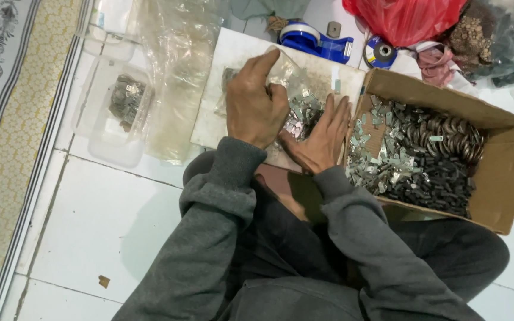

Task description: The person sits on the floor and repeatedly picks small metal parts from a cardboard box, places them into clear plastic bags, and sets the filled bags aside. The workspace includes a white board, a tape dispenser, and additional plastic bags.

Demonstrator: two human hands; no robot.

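Note:
My left hand (256,102) pinches the edge of a small clear plastic bag (284,71) lying on a white board (224,89). A pile of small silvery metal pieces (303,113) sits in or on the bag between my hands. My right hand (322,135) rests flat against that pile, fingers together and pointing away from me, palm turned toward the left hand. Both arms wear grey sleeves.
A cardboard box (504,178) at right holds silvery clips, dark small parts and metal rings. A clear plastic tub (111,139) with more metal pieces stands at left beside crumpled clear plastic (176,71). A blue tape dispenser (313,40), a tape roll (379,53) and a red bag (406,21) lie beyond.

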